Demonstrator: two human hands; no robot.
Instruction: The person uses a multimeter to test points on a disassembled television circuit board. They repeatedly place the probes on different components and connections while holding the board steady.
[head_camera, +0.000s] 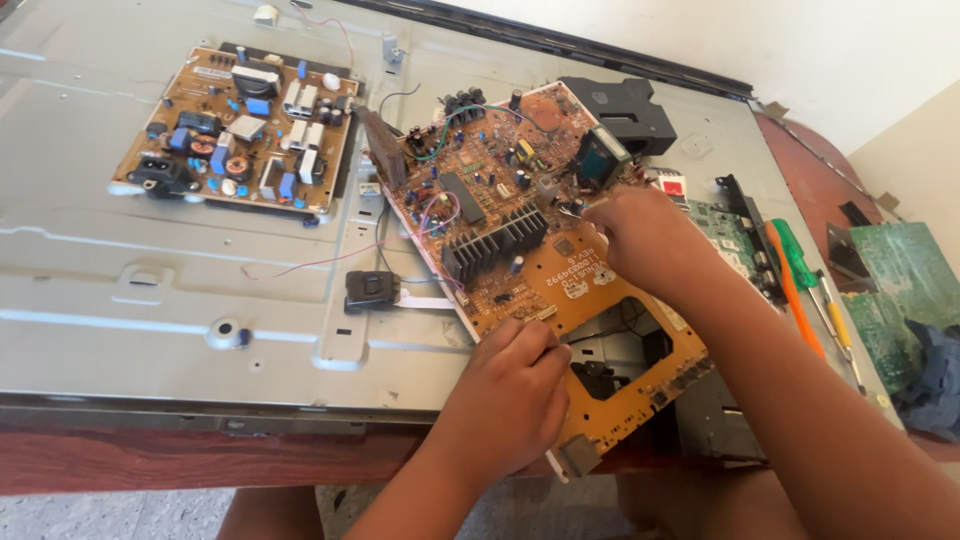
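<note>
Gripping orange circuit board (560, 290): left hand (510, 385) | right hand (640, 235) pinching component | grey metal panel (120, 290), red table (150, 455)

Panel (120, 290): sheet metal, grey, stamped, dull sheen. Board (560, 270): orange-brown laminate, matt, printed. Heatsink (495, 243): finned metal, dark, matt. Second board (240, 125): tan laminate, glossy plastic parts. Screwdriver (795, 255): green translucent plastic handle, glossy. Desk (120, 460): reddish wood, smooth, worn.
</note>
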